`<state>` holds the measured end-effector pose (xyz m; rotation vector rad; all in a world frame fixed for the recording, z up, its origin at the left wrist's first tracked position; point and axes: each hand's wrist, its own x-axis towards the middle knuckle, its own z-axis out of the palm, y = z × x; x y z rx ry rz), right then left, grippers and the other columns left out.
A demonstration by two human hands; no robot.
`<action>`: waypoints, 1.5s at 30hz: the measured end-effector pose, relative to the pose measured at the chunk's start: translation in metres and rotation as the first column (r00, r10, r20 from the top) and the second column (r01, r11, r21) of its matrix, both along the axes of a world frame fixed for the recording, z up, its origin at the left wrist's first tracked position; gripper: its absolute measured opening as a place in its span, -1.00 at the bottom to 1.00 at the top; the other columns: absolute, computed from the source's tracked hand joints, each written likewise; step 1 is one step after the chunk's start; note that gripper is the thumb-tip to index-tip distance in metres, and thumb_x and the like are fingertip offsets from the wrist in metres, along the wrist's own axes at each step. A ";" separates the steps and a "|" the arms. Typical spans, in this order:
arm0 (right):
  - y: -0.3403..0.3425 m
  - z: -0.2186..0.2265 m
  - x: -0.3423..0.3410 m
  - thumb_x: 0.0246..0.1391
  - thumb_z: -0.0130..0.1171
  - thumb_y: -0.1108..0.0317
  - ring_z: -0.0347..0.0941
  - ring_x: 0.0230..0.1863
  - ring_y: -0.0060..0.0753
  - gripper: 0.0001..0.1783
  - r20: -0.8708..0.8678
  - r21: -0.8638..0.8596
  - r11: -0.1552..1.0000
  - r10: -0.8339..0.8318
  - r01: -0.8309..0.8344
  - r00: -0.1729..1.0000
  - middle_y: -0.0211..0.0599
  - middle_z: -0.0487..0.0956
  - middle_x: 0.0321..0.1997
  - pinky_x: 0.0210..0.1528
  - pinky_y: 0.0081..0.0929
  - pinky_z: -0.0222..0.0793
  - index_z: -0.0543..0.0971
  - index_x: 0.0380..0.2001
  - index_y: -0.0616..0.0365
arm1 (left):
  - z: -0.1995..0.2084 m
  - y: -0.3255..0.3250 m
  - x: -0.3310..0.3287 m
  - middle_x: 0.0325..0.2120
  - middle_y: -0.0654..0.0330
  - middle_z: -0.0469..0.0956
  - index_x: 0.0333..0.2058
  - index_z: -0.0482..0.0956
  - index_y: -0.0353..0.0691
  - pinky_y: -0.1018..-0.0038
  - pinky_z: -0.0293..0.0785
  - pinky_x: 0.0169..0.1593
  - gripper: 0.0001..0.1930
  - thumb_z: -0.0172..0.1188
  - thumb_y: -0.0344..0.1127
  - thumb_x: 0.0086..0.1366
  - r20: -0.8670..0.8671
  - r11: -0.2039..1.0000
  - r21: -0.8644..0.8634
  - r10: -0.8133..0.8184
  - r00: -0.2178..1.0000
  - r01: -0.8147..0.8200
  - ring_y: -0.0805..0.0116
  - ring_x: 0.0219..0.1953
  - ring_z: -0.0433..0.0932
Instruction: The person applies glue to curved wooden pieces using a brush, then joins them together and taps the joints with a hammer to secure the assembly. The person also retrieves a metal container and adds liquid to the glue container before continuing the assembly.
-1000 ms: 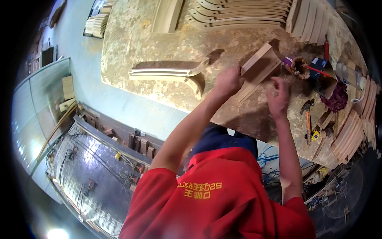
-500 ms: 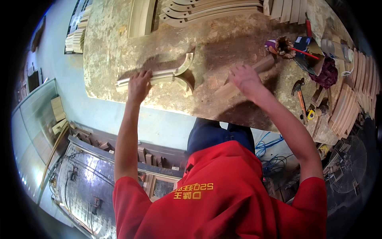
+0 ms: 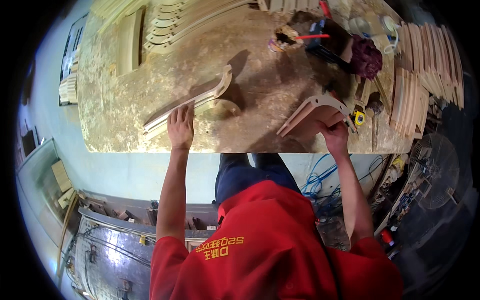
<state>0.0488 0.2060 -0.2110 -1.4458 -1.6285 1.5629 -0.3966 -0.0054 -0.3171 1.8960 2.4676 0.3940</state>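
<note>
My left hand (image 3: 181, 127) is closed over the straight lower end of a pale curved wooden piece (image 3: 204, 98), which lies slantwise on the bench. That piece's far end bends upward, and its lower edge is partly in shadow. To the right, my right hand (image 3: 336, 138) pinches a second curved wooden piece (image 3: 320, 112) near its right end. This one is tilted on the bench's near side, its arched edge turned up and showing small holes. My fingers behind it are partly hidden.
The worn workbench (image 3: 195, 60) carries a stack of curved wooden parts (image 3: 170, 25) at the back and thin boards (image 3: 410, 102) at the right. A dark box (image 3: 327, 42), a purple bundle (image 3: 366, 56) and a yellow tape measure (image 3: 359, 117) lie nearby. A fan (image 3: 434, 170) stands beyond.
My right hand has gone from lying on the wooden piece to gripping its near right end, turning it edge up. The left piece has shifted toward me with my left hand. The view has moved too.
</note>
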 end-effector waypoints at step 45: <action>0.142 -0.182 0.448 0.16 0.33 0.21 0.56 0.24 0.24 -0.26 0.956 0.216 0.972 -0.191 -0.094 0.224 0.23 0.59 0.23 0.28 0.01 0.47 0.39 0.35 0.24 | 0.172 0.062 0.062 -0.22 0.10 0.74 -0.10 0.70 -0.38 0.40 0.65 -0.13 -0.79 0.45 -0.50 0.31 0.826 0.985 0.000 0.098 0.556 -0.175 0.35 -0.20 0.69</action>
